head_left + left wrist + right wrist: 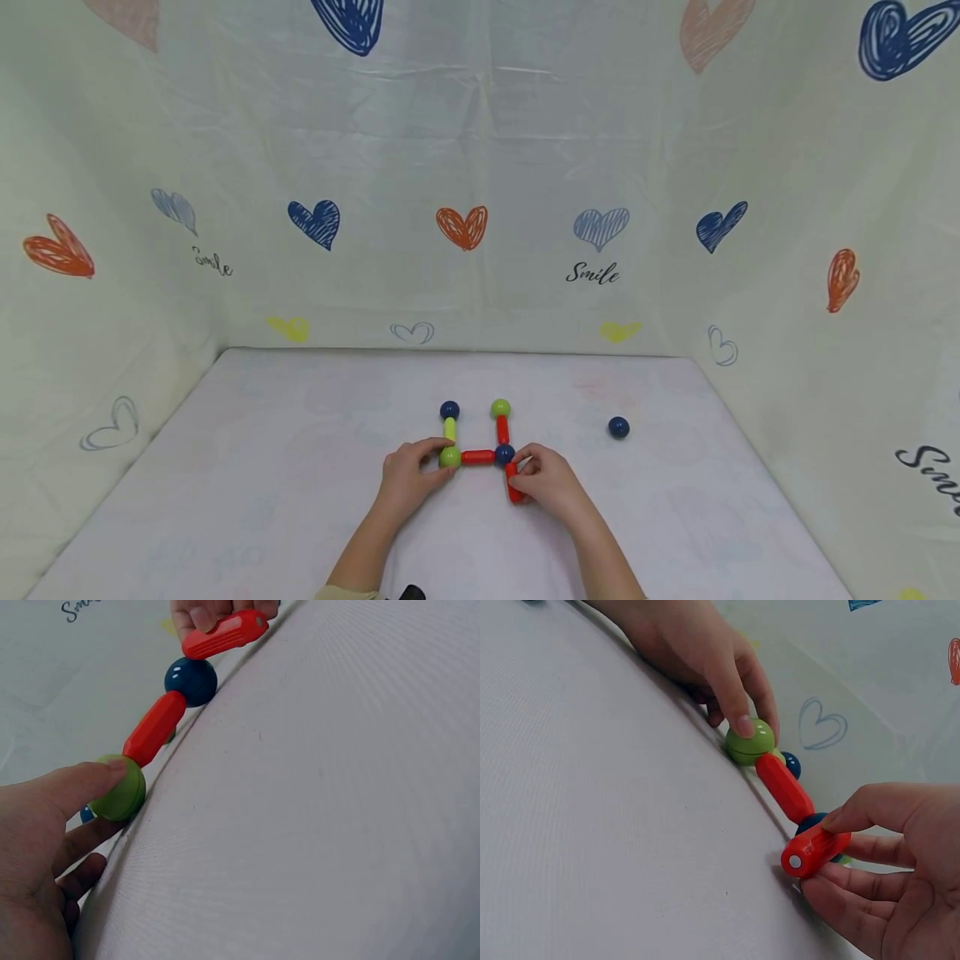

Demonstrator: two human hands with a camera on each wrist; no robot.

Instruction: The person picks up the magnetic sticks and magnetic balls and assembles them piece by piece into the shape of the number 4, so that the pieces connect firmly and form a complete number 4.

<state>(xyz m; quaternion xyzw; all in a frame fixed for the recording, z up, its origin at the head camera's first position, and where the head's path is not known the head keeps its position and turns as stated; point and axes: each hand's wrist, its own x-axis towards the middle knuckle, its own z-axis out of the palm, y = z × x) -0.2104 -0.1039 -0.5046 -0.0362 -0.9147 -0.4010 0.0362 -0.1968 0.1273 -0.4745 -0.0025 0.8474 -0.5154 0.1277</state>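
Note:
My left hand (pixel 408 479) pinches a green ball (pixel 118 793) between thumb and fingers. A red magnetic rod (pixel 478 457) links that ball to a dark blue ball (pixel 505 454) on its right. With thumb and fingers, my right hand (pixel 553 485) holds another red magnetic rod (pixel 816 849), whose far end meets the blue ball and whose near end shows a silver disc. Behind the left ball, a yellow-green rod (pixel 450 429) leads to a second blue ball (pixel 449 410). A third red rod (pixel 502 429) runs back from the middle blue ball to another green ball (pixel 500 408).
A loose dark blue ball (pixel 618 427) lies on the white tabletop (pixel 697 508), to the right of the joined pieces. Pale curtains (pixel 525 292) printed with hearts stand around the back and sides.

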